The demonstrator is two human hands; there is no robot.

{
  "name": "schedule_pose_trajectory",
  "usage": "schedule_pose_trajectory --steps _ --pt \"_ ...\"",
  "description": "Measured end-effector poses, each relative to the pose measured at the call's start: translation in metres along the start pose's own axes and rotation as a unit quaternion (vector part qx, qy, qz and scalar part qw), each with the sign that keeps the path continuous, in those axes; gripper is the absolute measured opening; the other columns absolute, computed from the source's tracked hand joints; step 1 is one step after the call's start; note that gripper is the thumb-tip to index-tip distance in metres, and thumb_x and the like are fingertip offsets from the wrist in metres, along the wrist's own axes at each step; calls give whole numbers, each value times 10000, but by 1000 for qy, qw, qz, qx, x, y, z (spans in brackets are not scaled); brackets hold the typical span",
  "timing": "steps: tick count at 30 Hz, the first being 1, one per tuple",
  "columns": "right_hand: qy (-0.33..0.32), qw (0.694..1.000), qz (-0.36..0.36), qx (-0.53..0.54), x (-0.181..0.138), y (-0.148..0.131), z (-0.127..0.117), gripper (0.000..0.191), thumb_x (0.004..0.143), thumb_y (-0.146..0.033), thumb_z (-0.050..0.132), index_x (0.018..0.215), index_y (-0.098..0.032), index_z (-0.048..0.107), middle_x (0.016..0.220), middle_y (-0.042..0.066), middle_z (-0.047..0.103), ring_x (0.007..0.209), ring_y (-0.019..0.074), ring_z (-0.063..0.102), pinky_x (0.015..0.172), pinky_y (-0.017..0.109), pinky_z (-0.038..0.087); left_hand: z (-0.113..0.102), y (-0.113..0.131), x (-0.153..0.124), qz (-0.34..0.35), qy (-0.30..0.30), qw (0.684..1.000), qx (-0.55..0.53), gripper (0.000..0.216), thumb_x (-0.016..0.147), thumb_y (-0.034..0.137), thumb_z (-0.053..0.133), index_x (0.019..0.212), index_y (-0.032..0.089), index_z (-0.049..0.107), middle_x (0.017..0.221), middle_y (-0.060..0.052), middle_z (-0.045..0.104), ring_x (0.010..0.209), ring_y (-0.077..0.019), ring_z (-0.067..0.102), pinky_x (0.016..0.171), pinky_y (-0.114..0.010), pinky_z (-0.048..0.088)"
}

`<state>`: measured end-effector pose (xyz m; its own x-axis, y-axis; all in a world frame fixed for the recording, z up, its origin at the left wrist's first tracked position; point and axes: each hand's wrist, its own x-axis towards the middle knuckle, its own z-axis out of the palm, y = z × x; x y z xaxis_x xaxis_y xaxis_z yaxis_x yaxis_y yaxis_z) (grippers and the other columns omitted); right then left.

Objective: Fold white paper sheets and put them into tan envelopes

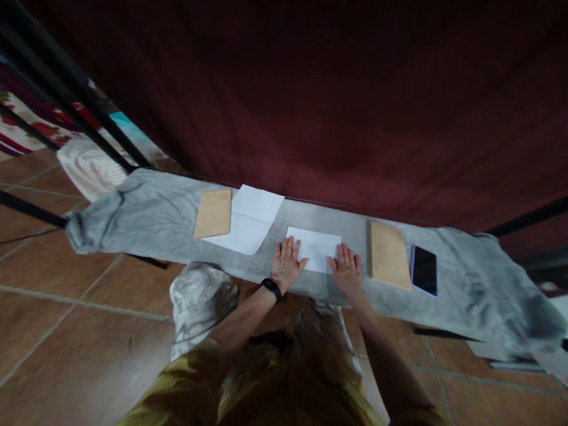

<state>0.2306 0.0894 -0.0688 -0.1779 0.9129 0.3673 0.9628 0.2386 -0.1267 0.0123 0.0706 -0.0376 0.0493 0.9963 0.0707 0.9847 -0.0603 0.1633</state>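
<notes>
A small white sheet of paper [315, 251], possibly folded, lies flat in front of me on the grey cloth. My left hand [287, 262] rests on its left edge with the fingers stretched out, a dark band around the wrist. On the right edge lies my right hand [347, 266], flat, its fingers extended and grasping nothing. To the left is a larger white sheet [252, 216] with a crease across it. One brown envelope [213, 214] sits beside that sheet, touching or overlapping its left side. Another brown envelope [389, 254] lies right of my right hand.
A phone with a dark screen [425, 271] lies right of the right envelope. Grey cloth [146, 207] covers the long narrow surface. Behind it hangs a dark red curtain [332, 118]. Black metal bars [75, 100] stand at the left, above a tiled floor [80, 349].
</notes>
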Motion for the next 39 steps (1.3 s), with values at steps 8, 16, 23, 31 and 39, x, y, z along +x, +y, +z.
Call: schedule_pose_trajectory --steps 8,16,23,31,39 --pt "-10 999 10 49 35 -29 -7 557 1032 -370 283 1491 -76 395 1531 182 414 1433 294 346 1162 510 265 -5 6 1 3 -24 999 44 698 999 500 273 1543 64 255 1624 -180 183 1514 -304 149 1234 -508 50" --pt "-120 989 -53 62 52 -61 7 511 1030 -336 318 1508 -166 387 1585 116 337 1450 268 305 1186 509 173 -9 7 1 21 -19 998 52 682 1009 479 270 1528 36 281 1610 -194 224 1511 -299 168 1234 -508 53" --pt "-136 990 -15 38 49 -64 4 535 1038 -367 304 1543 -192 311 1620 101 251 1480 286 235 1191 551 103 -1 -1 8 42 4 999 6 616 1016 417 236 1524 78 313 1602 -148 289 1506 -256 202 1233 -474 140" --pt "-178 984 -17 22 53 -64 -3 544 1013 -254 287 1555 -210 282 1639 66 190 1493 278 210 1199 535 108 5 26 43 69 -5 997 -44 584 1018 361 185 1527 109 322 1594 -107 324 1503 -214 218 1236 -450 169" --pt "-148 988 -8 44 53 -63 -1 529 1022 -277 264 1538 -172 324 1614 87 270 1474 265 264 1199 523 136 10 21 48 10 10 999 -33 578 1011 376 228 1530 144 330 1603 -86 304 1509 -223 197 1234 -449 156"
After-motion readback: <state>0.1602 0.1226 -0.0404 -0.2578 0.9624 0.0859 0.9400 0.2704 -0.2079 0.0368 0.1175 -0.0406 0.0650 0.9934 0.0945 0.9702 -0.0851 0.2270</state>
